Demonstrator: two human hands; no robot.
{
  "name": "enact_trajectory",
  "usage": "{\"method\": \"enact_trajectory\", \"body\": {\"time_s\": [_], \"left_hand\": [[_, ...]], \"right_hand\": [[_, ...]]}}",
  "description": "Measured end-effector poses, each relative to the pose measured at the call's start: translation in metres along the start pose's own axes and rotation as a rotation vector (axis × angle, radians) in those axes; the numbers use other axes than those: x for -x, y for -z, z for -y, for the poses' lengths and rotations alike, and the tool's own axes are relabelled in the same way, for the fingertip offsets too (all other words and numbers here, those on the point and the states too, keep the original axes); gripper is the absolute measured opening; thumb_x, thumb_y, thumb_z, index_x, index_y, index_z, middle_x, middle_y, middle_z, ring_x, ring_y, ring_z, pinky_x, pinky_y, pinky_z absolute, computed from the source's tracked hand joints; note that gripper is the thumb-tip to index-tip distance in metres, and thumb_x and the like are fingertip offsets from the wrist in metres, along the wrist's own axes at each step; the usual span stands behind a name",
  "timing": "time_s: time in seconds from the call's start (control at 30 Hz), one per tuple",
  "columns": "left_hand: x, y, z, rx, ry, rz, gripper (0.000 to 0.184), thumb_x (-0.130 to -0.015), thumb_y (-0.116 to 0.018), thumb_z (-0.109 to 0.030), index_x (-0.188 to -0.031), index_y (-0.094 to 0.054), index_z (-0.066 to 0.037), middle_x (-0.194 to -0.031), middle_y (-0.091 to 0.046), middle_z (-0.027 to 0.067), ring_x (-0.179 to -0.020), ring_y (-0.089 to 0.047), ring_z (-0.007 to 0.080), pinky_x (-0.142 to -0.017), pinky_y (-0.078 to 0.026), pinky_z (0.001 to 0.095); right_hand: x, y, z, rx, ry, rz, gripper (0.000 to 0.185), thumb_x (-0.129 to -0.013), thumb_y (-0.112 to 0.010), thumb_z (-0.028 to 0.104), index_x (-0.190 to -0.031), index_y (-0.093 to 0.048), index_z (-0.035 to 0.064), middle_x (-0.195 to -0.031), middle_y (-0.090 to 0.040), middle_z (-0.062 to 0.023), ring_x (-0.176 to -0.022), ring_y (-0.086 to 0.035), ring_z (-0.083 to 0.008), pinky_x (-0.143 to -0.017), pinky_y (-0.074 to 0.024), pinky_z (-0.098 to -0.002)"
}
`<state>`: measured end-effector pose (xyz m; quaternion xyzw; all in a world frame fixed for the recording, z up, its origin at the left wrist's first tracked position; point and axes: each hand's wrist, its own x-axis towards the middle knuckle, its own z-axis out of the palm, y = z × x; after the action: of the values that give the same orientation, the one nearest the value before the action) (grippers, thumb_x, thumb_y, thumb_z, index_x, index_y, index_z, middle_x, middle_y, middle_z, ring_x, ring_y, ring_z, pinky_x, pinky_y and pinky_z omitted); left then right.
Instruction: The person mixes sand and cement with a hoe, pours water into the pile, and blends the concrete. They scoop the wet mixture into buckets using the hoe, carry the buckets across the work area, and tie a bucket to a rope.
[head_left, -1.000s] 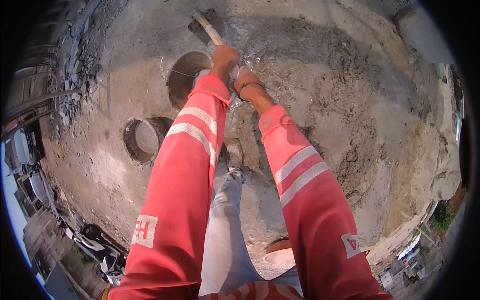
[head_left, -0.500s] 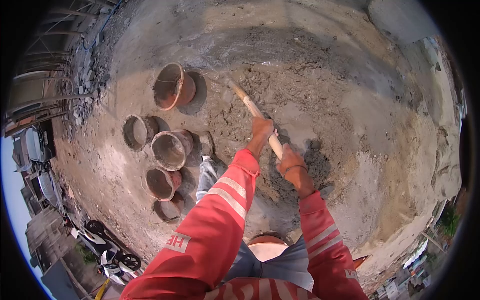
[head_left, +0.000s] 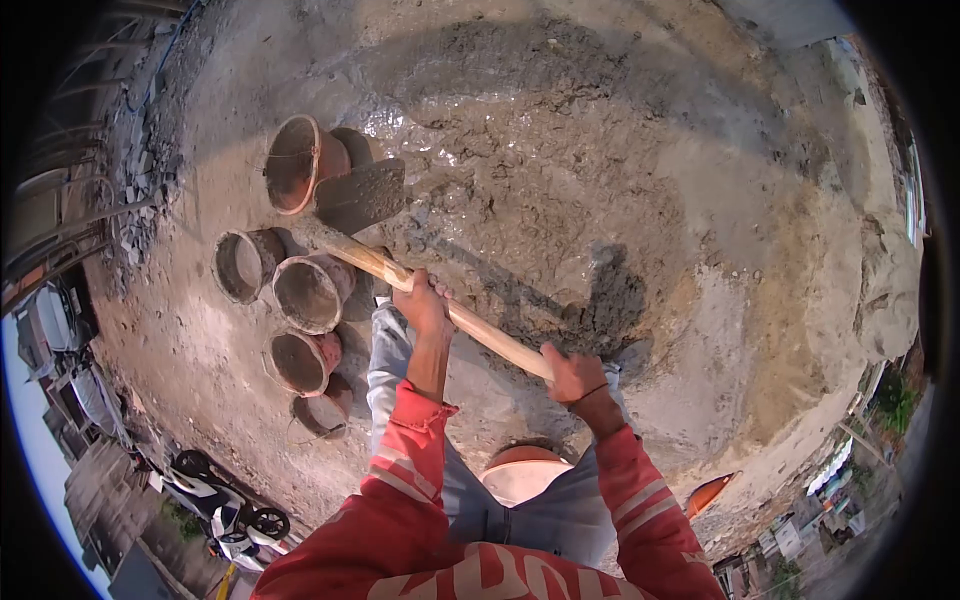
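Observation:
My left hand is wrapped round the middle of a hoe's wooden handle, and my right hand grips it near the rear end. The hoe has a broad, mortar-smeared metal blade, raised at the left edge of the wet mortar. Just beyond the blade, a tilted bucket turns its mouth to the left. Whether blade and bucket touch, I cannot tell. A darker heap of mortar lies beyond my right hand.
Several mortar-stained buckets stand left of my legs, among them a grey one and a reddish one. An orange-rimmed container is between my legs. A motorcycle is parked at lower left; rubble lies along the left edge.
The hoe has swung left and its blade has come up into view beside the tilted bucket. My left hand has moved left and down along with it; my right hand is slightly lower.

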<state>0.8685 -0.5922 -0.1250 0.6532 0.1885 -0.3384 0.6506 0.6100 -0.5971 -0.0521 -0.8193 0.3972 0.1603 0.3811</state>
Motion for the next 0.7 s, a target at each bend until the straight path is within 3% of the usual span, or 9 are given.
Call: {"method": "enact_trajectory", "body": {"time_s": [0.07, 0.13, 0.2, 0.27, 0.4, 0.53, 0.63, 0.7], "left_hand": [[-0.064, 0.012, 0.000, 0.053, 0.073, -0.028, 0.007, -0.090, -0.051, -0.003, -0.086, -0.045, -0.005, -0.065, -0.046, 0.0027, -0.047, -0.043, 0.0108, -0.041, -0.040, 0.0261], [-0.094, 0.006, 0.040, -0.092, 0.273, -0.033, 0.005, -0.088, -0.049, -0.005, -0.090, -0.045, -0.002, -0.066, -0.047, 0.0051, -0.047, -0.044, 0.0133, -0.041, -0.040, 0.0271], [-0.078, 0.002, 0.119, -0.184, 0.561, 0.020, 0.008, -0.088, -0.047, -0.007, -0.091, -0.044, 0.001, -0.065, -0.047, 0.0078, -0.046, -0.046, 0.0175, -0.040, -0.042, 0.0305], [-0.011, -0.019, 0.180, -0.293, 0.674, 0.096, 0.006, -0.089, -0.047, -0.006, -0.090, -0.045, -0.001, -0.064, -0.047, 0.0079, -0.045, -0.045, 0.0186, -0.039, -0.042, 0.0322], [0.078, -0.022, 0.207, -0.292, 0.604, 0.183, 0.002, -0.088, -0.049, -0.001, -0.089, -0.047, -0.002, -0.062, -0.044, 0.0039, -0.045, -0.044, 0.0140, -0.040, -0.041, 0.0297], [0.148, -0.021, 0.158, -0.225, 0.499, 0.312, 0.010, -0.086, -0.051, 0.003, -0.092, -0.045, -0.003, -0.062, -0.045, 0.0034, -0.043, -0.044, 0.0127, -0.038, -0.039, 0.0286], [0.163, -0.048, 0.088, -0.244, 0.362, 0.384, 0.017, -0.086, -0.053, 0.005, -0.097, -0.043, -0.004, -0.066, -0.048, 0.0033, -0.043, -0.046, 0.0123, -0.036, -0.038, 0.0277], [0.129, -0.085, 0.055, -0.242, 0.201, 0.370, 0.015, -0.088, -0.053, 0.003, -0.097, -0.043, -0.003, -0.065, -0.049, 0.0036, -0.043, -0.047, 0.0127, -0.036, -0.039, 0.0289]], "right_hand": [[-0.035, 0.022, 0.016, 0.029, 0.046, 0.013, 0.040, -0.076, -0.064, 0.015, -0.115, -0.053, 0.0095, -0.079, -0.067, -0.0167, -0.075, -0.066, -0.0372, -0.066, -0.0502, -0.0467], [-0.043, 0.028, 0.018, 0.037, 0.053, -0.059, 0.039, -0.077, -0.063, 0.013, -0.115, -0.054, 0.0086, -0.080, -0.067, -0.0168, -0.075, -0.066, -0.0380, -0.066, -0.0503, -0.0482], [-0.005, 0.018, 0.014, -0.009, -0.254, 0.106, 0.040, -0.078, -0.066, 0.015, -0.115, -0.052, 0.0083, -0.081, -0.067, -0.0187, -0.079, -0.066, -0.0391, -0.070, -0.0521, -0.0498], [0.048, 0.014, -0.006, -0.011, -0.472, 0.195, 0.036, -0.079, -0.067, 0.017, -0.111, -0.052, 0.0083, -0.081, -0.067, -0.0197, -0.079, -0.067, -0.0396, -0.070, -0.0533, -0.0498], [0.139, -0.011, -0.028, -0.088, -0.600, 0.106, 0.032, -0.078, -0.069, 0.020, -0.103, -0.053, 0.0086, -0.077, -0.067, -0.0194, -0.072, -0.066, -0.0405, -0.064, -0.0525, -0.0511], [0.200, -0.032, -0.021, -0.214, -0.609, 0.056, 0.040, -0.073, -0.074, 0.019, -0.105, -0.052, 0.0074, -0.073, -0.065, -0.0200, -0.070, -0.064, -0.0422, -0.063, -0.0509, -0.0520], [0.185, -0.039, -0.019, -0.249, -0.521, -0.050, 0.044, -0.071, -0.074, 0.017, -0.108, -0.052, 0.0069, -0.072, -0.064, -0.0202, -0.069, -0.063, -0.0435, -0.062, -0.0501, -0.0520], [0.136, -0.025, -0.012, -0.252, -0.459, -0.136, 0.043, -0.072, -0.074, 0.019, -0.108, -0.052, 0.0082, -0.074, -0.065, -0.0198, -0.071, -0.064, -0.0421, -0.063, -0.0504, -0.0511]]}}
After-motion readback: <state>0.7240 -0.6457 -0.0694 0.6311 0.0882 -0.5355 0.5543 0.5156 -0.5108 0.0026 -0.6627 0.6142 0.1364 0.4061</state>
